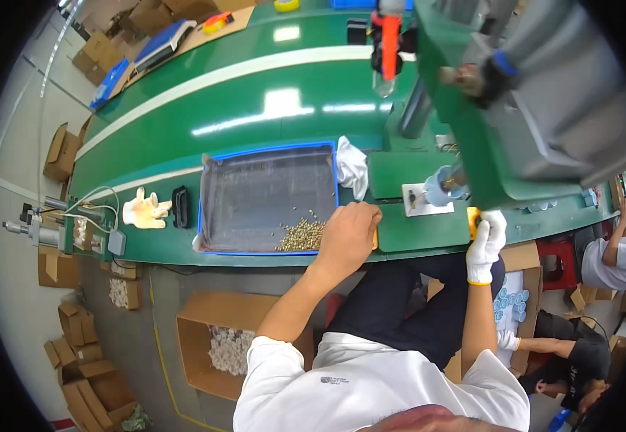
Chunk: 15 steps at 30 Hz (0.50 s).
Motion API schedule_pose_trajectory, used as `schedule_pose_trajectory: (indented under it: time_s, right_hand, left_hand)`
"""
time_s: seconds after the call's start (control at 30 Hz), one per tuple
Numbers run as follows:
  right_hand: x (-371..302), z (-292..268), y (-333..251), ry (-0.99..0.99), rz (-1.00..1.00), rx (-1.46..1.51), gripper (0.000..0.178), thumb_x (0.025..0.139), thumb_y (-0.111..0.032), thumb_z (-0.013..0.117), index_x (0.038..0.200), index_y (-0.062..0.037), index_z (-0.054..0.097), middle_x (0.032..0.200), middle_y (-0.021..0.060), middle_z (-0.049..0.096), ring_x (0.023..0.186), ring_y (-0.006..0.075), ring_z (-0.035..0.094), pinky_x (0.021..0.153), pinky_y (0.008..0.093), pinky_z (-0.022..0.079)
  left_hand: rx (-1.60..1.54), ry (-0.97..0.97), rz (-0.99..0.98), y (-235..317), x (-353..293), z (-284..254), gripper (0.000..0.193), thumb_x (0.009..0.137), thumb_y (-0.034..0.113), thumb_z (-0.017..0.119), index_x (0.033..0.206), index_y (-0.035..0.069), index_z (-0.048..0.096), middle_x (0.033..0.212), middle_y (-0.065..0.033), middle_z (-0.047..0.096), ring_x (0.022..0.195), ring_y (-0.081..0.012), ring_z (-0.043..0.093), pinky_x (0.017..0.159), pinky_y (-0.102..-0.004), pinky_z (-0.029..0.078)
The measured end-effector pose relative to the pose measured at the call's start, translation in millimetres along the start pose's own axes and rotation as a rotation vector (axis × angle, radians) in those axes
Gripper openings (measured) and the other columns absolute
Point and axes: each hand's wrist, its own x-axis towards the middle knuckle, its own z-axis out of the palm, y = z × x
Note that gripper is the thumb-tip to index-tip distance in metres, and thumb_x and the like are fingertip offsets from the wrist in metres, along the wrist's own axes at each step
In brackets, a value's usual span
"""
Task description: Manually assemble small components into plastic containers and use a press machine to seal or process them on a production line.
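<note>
My bare left hand (349,232) is closed, its fingers curled against a small yellow switch (375,238) on the left side of the green press base (417,234). On the base's right side, my right hand (487,241) in a white glove bends round another yellow switch (473,222). Between and beyond the hands, a light-blue round piece (442,189) is at a white plate (427,209) under the press; its lower end is partly hidden. Left of my left hand lies a blue-rimmed tray (255,194) with a heap of small brass-coloured parts (302,235) in its near right corner.
The grey press head (565,93) overhangs the right side. A white cloth (352,167), black holder (180,207) and spare glove (147,209) lie on the green table (270,86). Below stand cardboard boxes (198,317). Co-workers (572,353) sit at right.
</note>
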Motion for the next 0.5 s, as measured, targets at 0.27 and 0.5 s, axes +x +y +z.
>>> schedule_pose_trajectory:
  time_s: [0.27, 0.5]
  right_hand:
    - [15.3, -8.9, -26.1, -0.034, 0.002, -0.047, 0.024, 0.102, -0.004, 0.062, 0.122, 0.0001, 0.075, 0.132, 0.0187, 0.073, 0.134, 0.0383, 0.067, 0.119, 0.0488, 0.050]
    - [11.6, -7.1, -34.5, -0.003, 0.000, -0.046, 0.022, 0.099, -0.005, 0.070, 0.120, -0.0059, 0.076, 0.127, 0.0144, 0.076, 0.125, 0.0382, 0.069, 0.115, 0.0492, 0.053]
  left_hand:
    - [-0.192, 0.082, -0.050, -8.9, 21.0, 24.3, 0.013, 0.099, 0.006, 0.079, 0.109, -0.002, 0.077, 0.095, -0.0166, 0.078, 0.085, -0.0330, 0.076, 0.078, -0.0388, 0.060]
    - [-0.125, 0.010, -0.050, -0.8, 9.3, 20.7, 0.012, 0.094, 0.005, 0.082, 0.105, 0.000, 0.082, 0.099, -0.0152, 0.081, 0.086, -0.0317, 0.078, 0.081, -0.0391, 0.061]
